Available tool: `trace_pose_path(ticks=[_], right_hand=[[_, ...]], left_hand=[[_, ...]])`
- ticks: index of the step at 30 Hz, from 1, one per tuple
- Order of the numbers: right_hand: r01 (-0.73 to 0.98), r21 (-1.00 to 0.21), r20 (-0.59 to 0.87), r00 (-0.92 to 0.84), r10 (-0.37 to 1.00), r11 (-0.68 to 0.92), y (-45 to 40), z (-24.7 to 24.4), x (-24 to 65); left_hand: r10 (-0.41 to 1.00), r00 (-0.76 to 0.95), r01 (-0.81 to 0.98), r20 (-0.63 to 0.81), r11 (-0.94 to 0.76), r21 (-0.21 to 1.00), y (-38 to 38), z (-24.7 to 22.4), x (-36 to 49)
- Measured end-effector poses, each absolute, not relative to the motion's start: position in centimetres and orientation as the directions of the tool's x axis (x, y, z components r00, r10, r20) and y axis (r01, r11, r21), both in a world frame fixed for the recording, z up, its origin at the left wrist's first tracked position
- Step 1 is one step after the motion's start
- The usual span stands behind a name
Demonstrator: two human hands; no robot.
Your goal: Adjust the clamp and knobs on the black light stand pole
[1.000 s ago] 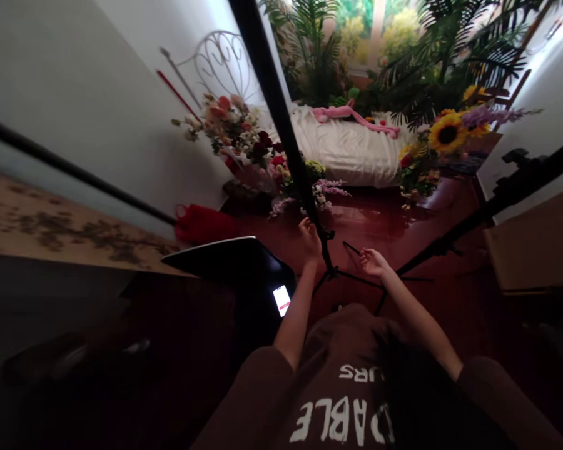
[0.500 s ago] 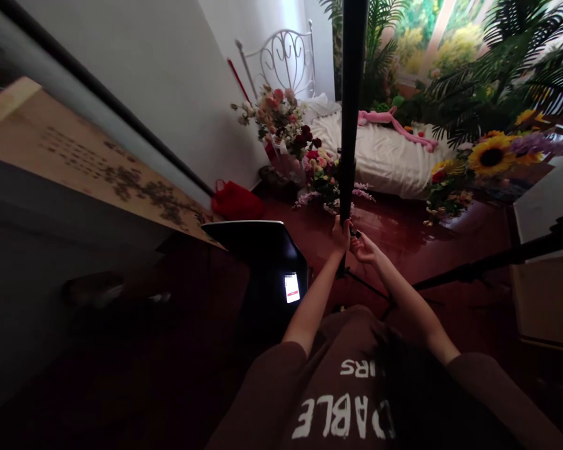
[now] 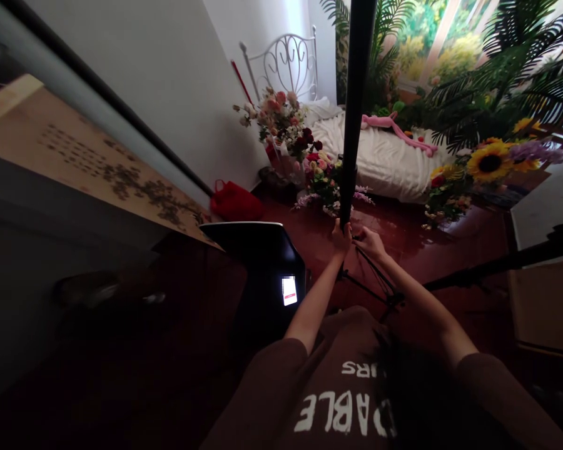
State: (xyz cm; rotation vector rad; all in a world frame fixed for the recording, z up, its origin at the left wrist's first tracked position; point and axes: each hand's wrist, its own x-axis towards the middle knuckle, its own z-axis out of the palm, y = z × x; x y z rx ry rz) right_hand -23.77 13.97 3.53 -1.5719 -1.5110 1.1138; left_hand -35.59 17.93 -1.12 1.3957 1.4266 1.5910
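While the left hand (image 3: 341, 239) wraps its fingers closed around a black tripod stand pole (image 3: 355, 125) near its lower end, the right hand (image 3: 370, 244) sits just beside it, fingers curled by a thin black tripod leg (image 3: 371, 278); whether they grip it is unclear. The stand rises from a glossy dark red floor (image 3: 417, 240), before flower bouquets (image 3: 326, 187) and a white bed (image 3: 375, 153).

Okay so the black stand pole (image 3: 355, 112) now stands pretty much straight up in view instead of leaning, and the left hand (image 3: 341, 239) has closed around it low down. The right hand (image 3: 370, 244) has come in right beside it, and the thin tripod legs (image 3: 373, 275) look pulled in tighter than before.
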Motion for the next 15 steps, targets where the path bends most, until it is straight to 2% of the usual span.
trace_pose_path(ticks=[2, 4, 8, 10, 12, 15], right_hand=[[0.664, -0.73, 0.096, -0.13, 0.987, 0.159, 13.0, 4.3, -24.1], [0.724, -0.632, 0.192, -0.199, 0.961, 0.276, 12.4, 5.3, -24.4], [0.577, -0.725, 0.392, -0.102, 0.914, 0.376, 13.8, 9.3, -24.6], [0.474, -0.733, 0.522, -0.068, 0.85, 0.488, 15.4, 12.2, -25.0], [0.421, -0.692, 0.603, -0.109, 0.79, 0.586, 17.1, 15.2, -25.8], [0.467, -0.563, 0.666, -0.231, 0.709, 0.681, 19.3, 18.1, -27.5]], left_hand=[[0.912, -0.284, 0.217, 0.297, -0.24, 0.946, 18.0, -1.3, -35.5], [0.916, -0.283, 0.223, 0.285, -0.226, 0.948, 18.0, -1.5, -35.5], [0.917, -0.266, 0.237, 0.296, -0.236, 0.943, 18.0, -1.9, -35.5], [0.917, -0.258, 0.237, 0.304, -0.245, 0.94, 18.0, -2.1, -35.5], [0.918, -0.255, 0.235, 0.304, -0.246, 0.94, 18.1, -2.2, -35.5], [0.913, -0.261, 0.244, 0.315, -0.253, 0.936, 18.1, -2.1, -35.4]])
